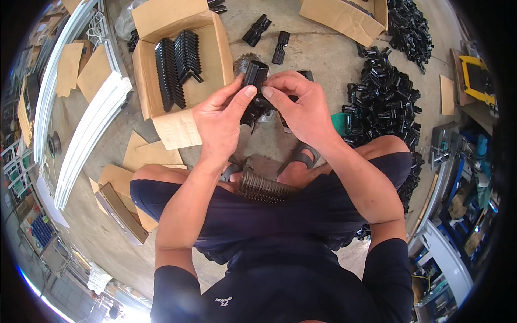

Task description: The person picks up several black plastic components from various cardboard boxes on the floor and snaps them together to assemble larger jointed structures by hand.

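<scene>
Between my two hands is a black pipe fitting (pixel 255 74), its round hollow end pointing up and away from me. My left hand (pixel 225 114) is closed on its left side, thumb along the front. My right hand (pixel 301 105) pinches the fitting's right side lower down, thumb and forefinger close together. Whatever small part the right fingertips may hold is hidden. Below the hands, between my feet, more black pieces and clear plastic are partly covered. Two loose black fittings, one (pixel 257 30) and another (pixel 280 47), lie on the floor just beyond my hands.
An open cardboard box (pixel 219 56) at the left holds neat rows of black fittings (pixel 171 74). A large heap of fittings (pixel 383 97) lies on the right. Another box (pixel 344 21) stands at the far right. A bundle of ribbed pieces (pixel 264 187) lies near my lap.
</scene>
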The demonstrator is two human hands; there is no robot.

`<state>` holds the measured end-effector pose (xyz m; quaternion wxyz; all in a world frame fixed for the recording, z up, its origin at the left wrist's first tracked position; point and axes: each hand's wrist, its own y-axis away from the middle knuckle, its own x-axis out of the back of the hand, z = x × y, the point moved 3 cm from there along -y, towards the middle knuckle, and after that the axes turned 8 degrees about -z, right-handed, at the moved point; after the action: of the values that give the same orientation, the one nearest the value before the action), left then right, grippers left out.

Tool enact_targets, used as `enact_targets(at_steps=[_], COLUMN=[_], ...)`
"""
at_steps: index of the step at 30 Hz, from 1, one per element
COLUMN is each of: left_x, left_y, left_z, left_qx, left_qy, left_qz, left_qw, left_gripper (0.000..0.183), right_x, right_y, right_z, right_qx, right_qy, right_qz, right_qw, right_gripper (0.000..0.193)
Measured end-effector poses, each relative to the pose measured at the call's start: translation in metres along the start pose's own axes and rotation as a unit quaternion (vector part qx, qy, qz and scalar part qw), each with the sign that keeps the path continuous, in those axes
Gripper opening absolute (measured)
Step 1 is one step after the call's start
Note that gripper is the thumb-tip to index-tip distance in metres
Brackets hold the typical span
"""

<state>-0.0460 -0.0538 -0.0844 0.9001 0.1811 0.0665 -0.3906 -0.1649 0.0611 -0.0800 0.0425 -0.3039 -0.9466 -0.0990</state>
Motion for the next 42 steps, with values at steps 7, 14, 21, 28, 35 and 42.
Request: enact_targets(at_steps=[7, 14, 21, 28, 35, 42], left_x=[0.000, 0.000, -0.001, -0.001, -0.002, -0.002], left_y=[0.000, 0.000, 0.001, 0.002, 0.002, 0.002], left_z=[-0.001, -0.002, 0.000, -0.002, 0.000, 0.001], left_qx=[0.002, -0.008, -0.005, -0.010, -0.012, -0.013], left_qy=[0.004, 0.003, -0.002, 0.003, 0.011, 0.016], left_qz=[0.003, -0.003, -0.005, -0.008, -0.011, -0.009], left_qw=[1.000, 1.000, 1.000, 1.000, 1.000, 1.000], left_gripper=[0.035, 0.035, 0.035, 0.035, 0.034, 0.034], right_x=[-0.005, -0.004, 0.000, -0.002, -0.003, -0.004], right_y=[0.002, 0.004, 0.002, 0.001, 0.000, 0.000], right_z=[0.008, 0.004, 0.000, 0.014, 0.009, 0.005], right_qx=[-0.115, -0.071, -0.050, -0.107, -0.077, -0.080], right_qy=[-0.120, -0.079, -0.045, -0.137, -0.142, -0.129], right_qz=[0.000, 0.000, -0.023, -0.049, -0.041, -0.060], right_qw=[0.986, 0.994, 0.997, 0.984, 0.986, 0.987], right_gripper=[0.017, 0.017, 0.018, 0.016, 0.017, 0.016])
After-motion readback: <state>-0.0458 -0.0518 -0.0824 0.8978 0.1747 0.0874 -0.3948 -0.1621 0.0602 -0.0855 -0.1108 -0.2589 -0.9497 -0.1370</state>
